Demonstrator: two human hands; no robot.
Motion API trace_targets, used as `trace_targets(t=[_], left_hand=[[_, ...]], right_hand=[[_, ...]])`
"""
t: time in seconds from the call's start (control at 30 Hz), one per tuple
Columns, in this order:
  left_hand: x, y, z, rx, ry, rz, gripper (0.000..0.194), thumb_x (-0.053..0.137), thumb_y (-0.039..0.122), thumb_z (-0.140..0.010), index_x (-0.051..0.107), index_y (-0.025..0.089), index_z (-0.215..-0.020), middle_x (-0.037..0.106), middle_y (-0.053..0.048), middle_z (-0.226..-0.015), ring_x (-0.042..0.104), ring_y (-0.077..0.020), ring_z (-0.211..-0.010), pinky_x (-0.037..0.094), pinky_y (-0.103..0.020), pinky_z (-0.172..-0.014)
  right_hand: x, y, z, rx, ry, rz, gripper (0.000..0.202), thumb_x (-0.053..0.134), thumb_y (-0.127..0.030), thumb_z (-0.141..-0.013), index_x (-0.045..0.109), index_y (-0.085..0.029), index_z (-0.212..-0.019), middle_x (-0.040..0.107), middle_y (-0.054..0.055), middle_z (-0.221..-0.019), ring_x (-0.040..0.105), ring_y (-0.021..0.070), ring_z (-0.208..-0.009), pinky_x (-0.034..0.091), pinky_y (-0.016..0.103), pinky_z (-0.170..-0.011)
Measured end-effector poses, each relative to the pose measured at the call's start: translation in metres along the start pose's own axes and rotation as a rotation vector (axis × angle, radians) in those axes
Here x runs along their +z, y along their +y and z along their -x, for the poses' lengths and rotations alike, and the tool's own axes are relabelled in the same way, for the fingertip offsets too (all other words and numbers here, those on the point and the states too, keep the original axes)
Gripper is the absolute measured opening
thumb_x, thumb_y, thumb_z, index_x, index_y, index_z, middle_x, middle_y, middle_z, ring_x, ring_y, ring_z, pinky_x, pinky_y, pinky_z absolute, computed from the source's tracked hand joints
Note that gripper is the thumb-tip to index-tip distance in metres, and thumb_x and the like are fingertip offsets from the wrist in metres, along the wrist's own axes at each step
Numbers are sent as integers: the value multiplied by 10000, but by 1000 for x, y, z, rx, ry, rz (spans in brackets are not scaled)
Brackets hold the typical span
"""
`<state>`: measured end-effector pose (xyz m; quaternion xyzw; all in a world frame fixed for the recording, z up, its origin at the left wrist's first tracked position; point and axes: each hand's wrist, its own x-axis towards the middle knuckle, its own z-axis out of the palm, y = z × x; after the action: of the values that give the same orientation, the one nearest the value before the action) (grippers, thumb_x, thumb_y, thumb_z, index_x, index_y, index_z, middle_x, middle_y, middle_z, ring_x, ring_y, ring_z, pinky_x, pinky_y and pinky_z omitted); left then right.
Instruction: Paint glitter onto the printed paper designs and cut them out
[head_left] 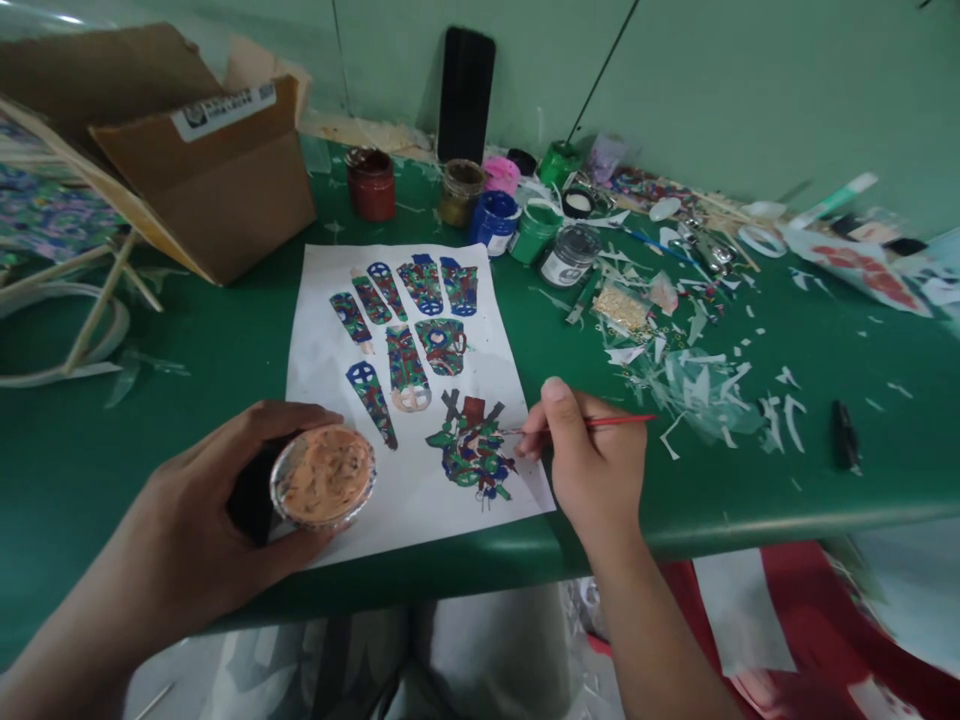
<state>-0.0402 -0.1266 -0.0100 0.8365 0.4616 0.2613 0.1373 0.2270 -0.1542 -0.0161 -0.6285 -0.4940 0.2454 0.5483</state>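
One white sheet (330,290) lies on the green tabletop (750,500), bearing nine patterned shapes: eight small ones (408,365) and, toward its near right corner, one larger figure (476,460). The left hand (202,500), at the sheet's near left corner, is clamped around one jar of peach paint (322,475), thumb on the near side and fingers curled over the far side, the open top facing the camera. The right hand (592,450), at the sheet's right edge, pinches one thin red brush (619,421) between thumb and fingers; its forearm rises from the near side, and the brush lies nearly level, its tip at the larger figure. Just beyond the sheet's far edge stand five paint jars (371,190): red, brown, blue, green and grey. Farther back, one black phone (466,95) leans on the wall (712,90). One open cardboard box (217,190) sits beyond the sheet's far left corner; plastic scraps (697,390) scatter to its right.
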Motion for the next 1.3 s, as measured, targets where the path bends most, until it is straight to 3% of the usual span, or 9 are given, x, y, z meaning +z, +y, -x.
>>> trace_targets(t=[0.67,0.83,0.97,1.03,1.1,1.13,1.2,1.23,1.3], left_hand=[[-1,5,-1,-101,17,33,499,672,546,-676,638,249,-1076,685,-3,-875,605,-156,-637,496,-283,-644],[-2,7,-9,-153,22,-57,462,619,544,-762,614,226,-1097,653,-49,-948,617,-237,-835,488,-363,-776],[-10,10,-3,-238,42,-70,597,619,564,-748,550,194,-1211,637,-119,-1139,578,-330,-1054,440,-504,-927],[-15,18,11,-369,211,-64,693,679,591,-686,529,179,-1222,623,-123,-1135,586,-321,-1041,452,-501,-938],[-18,34,28,-508,404,-6,514,681,612,-673,600,199,-969,632,-59,-882,615,-241,-798,534,-380,-731],[-19,45,35,-550,380,103,425,647,604,-714,611,215,-881,629,-33,-791,611,-212,-723,537,-332,-657],[-18,70,45,-527,114,446,380,634,607,-710,667,236,-786,681,-38,-759,643,-216,-702,535,-287,-561],[-17,83,47,-559,55,582,372,659,591,-694,703,244,-818,710,-47,-801,666,-231,-741,561,-299,-604],[-16,106,44,-645,96,781,356,699,589,-655,731,273,-814,731,-39,-816,682,-245,-766,586,-318,-649]], right_hand=[[-1,1,1,3,37,101,438,518,-420,-909,581,-196,-538,568,-24,-438,562,88,-391,428,194,-419],[1,6,2,19,139,-165,464,511,-473,-917,580,-194,-553,564,-24,-472,546,97,-407,471,224,-436],[-3,-2,10,-58,119,-302,424,411,-456,-961,677,-181,-780,694,30,-690,608,123,-502,512,258,-459],[-8,-15,22,-134,111,-256,290,408,-338,-975,663,-200,-958,709,26,-785,630,118,-566,532,257,-513],[-13,-32,39,-261,147,-170,189,439,-196,-946,602,-227,-1037,673,-2,-788,631,109,-617,537,252,-577],[-14,-42,48,-352,151,-130,187,458,-144,-914,576,-229,-1031,643,-9,-775,633,115,-656,538,257,-605],[-10,-60,66,-537,97,-64,180,471,-88,-841,544,-222,-937,591,-4,-762,624,135,-714,536,276,-630],[-5,-68,73,-608,37,-30,169,464,-71,-811,526,-219,-861,567,-8,-734,606,132,-694,530,276,-625],[11,-79,85,-710,23,34,195,439,-32,-771,467,-215,-710,504,-33,-633,531,104,-593,504,267,-607]])
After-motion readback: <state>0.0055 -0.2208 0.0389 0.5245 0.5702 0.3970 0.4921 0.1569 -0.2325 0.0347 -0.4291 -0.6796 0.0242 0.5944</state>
